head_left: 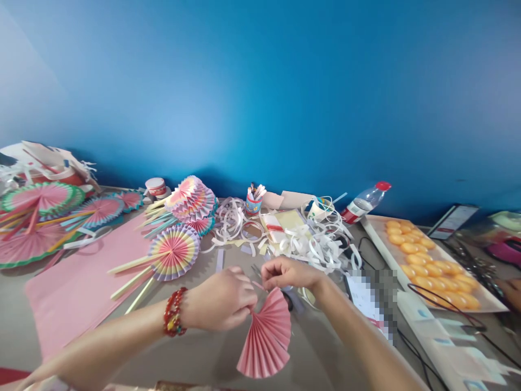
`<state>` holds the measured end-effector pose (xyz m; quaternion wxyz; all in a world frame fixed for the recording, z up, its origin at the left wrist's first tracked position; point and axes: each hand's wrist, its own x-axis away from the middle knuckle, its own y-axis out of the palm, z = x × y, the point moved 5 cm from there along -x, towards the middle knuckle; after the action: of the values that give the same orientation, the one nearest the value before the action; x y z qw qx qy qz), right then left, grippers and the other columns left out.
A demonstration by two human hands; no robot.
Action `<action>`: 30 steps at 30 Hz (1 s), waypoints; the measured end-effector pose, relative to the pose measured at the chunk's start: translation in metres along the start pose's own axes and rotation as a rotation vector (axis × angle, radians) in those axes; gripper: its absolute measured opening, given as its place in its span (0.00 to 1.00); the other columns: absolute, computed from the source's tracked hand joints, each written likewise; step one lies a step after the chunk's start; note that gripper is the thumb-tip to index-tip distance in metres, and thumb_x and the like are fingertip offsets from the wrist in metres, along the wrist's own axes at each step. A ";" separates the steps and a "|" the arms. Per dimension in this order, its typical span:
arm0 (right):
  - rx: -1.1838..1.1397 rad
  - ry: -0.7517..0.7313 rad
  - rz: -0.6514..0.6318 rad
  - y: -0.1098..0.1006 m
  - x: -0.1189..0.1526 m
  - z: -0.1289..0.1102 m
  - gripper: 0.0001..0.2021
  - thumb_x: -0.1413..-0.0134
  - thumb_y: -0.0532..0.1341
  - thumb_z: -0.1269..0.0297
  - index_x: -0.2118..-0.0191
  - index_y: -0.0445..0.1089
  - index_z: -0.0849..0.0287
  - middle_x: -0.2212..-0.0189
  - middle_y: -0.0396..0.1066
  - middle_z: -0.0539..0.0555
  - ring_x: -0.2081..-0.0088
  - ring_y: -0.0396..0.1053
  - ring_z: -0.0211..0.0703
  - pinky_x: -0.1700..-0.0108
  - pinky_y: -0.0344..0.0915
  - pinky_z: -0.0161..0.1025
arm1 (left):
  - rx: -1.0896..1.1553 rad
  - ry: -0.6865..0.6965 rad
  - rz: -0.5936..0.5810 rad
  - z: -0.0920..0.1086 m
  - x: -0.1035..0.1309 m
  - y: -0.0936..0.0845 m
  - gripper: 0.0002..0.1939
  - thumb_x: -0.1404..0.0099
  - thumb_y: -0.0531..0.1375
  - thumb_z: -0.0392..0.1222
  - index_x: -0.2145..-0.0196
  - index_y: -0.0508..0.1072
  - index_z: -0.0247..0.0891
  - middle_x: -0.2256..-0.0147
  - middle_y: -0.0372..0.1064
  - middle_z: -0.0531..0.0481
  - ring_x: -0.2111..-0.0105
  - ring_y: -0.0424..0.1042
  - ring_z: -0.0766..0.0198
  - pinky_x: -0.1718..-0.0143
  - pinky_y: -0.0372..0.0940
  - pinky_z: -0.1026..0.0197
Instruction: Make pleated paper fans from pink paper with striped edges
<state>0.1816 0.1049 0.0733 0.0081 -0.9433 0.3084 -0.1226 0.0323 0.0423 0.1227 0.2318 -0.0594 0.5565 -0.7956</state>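
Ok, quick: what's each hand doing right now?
Left hand: closed, pinching the gathered end of the pink pleated paper fan.
Right hand: fingers curled closed just above that same end; contact with it cannot be told.

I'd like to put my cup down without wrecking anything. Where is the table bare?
Bare grey table shows near the front, between the pink fan and the right arm. The pink sheet left of the rainbow fan is flat and uncovered. Crowded: the paper strips behind the hands, the fan pile far left, the orange tray right.

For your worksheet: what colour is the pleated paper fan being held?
Pink; the pleated paper fan shows in the head view.
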 end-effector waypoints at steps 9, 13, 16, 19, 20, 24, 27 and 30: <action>0.457 0.089 0.203 0.004 0.004 -0.033 0.04 0.49 0.62 0.66 0.72 0.72 0.59 0.79 0.69 0.47 0.76 0.64 0.35 0.73 0.53 0.30 | -0.202 -0.125 -0.079 -0.013 -0.004 0.008 0.05 0.41 0.55 0.33 0.73 0.70 0.36 0.74 0.72 0.47 0.70 0.71 0.57 0.60 0.61 0.54; 0.899 0.057 0.447 0.025 0.016 -0.059 0.05 0.52 0.61 0.71 0.73 0.72 0.56 0.79 0.69 0.46 0.75 0.63 0.35 0.72 0.47 0.32 | -0.212 -0.286 -0.094 -0.024 -0.008 0.015 0.07 0.45 0.54 0.30 0.77 0.68 0.36 0.76 0.71 0.47 0.73 0.70 0.59 0.65 0.61 0.56; 0.956 0.030 0.486 0.037 0.020 -0.064 0.07 0.50 0.59 0.73 0.71 0.72 0.55 0.80 0.69 0.45 0.77 0.61 0.33 0.73 0.46 0.33 | -0.227 -0.356 -0.051 -0.030 -0.010 0.016 0.07 0.45 0.54 0.30 0.78 0.67 0.36 0.77 0.71 0.47 0.73 0.70 0.59 0.65 0.61 0.56; 0.936 0.017 0.514 0.042 0.020 -0.061 0.07 0.48 0.59 0.72 0.70 0.72 0.55 0.80 0.69 0.45 0.77 0.62 0.33 0.73 0.46 0.32 | -0.206 -0.367 -0.004 -0.031 -0.010 0.016 0.06 0.45 0.54 0.30 0.77 0.67 0.36 0.76 0.71 0.48 0.72 0.71 0.59 0.63 0.61 0.57; 0.933 0.017 0.523 0.042 0.021 -0.060 0.06 0.48 0.59 0.72 0.71 0.72 0.55 0.80 0.68 0.45 0.77 0.62 0.33 0.73 0.46 0.32 | -0.199 -0.368 0.005 -0.031 -0.010 0.016 0.06 0.45 0.54 0.30 0.76 0.67 0.36 0.76 0.71 0.48 0.72 0.70 0.59 0.63 0.61 0.57; 0.920 -0.007 0.549 0.048 0.022 -0.054 0.05 0.46 0.60 0.70 0.72 0.70 0.55 0.81 0.68 0.44 0.79 0.60 0.32 0.74 0.46 0.32 | -0.176 -0.374 0.048 -0.032 -0.009 0.012 0.06 0.45 0.54 0.30 0.77 0.67 0.37 0.77 0.70 0.49 0.73 0.69 0.59 0.63 0.60 0.57; 0.957 -0.040 0.576 0.057 0.026 -0.050 0.08 0.45 0.60 0.72 0.74 0.67 0.56 0.81 0.69 0.44 0.79 0.62 0.33 0.75 0.46 0.33 | -0.154 -0.389 0.090 -0.034 -0.007 0.009 0.07 0.43 0.54 0.33 0.78 0.66 0.38 0.78 0.69 0.50 0.73 0.68 0.60 0.63 0.59 0.57; 1.141 -0.093 0.690 0.070 0.033 -0.047 0.09 0.45 0.59 0.73 0.75 0.66 0.57 0.81 0.69 0.46 0.79 0.64 0.35 0.74 0.45 0.36 | -0.150 -0.439 0.168 -0.041 -0.004 0.008 0.08 0.44 0.53 0.31 0.79 0.64 0.38 0.80 0.65 0.52 0.75 0.66 0.62 0.63 0.59 0.58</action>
<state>0.1554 0.0318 0.1202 0.5578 -0.6429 0.4784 -0.2161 0.0236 0.0765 0.1010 0.4075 -0.2014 0.5531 -0.6982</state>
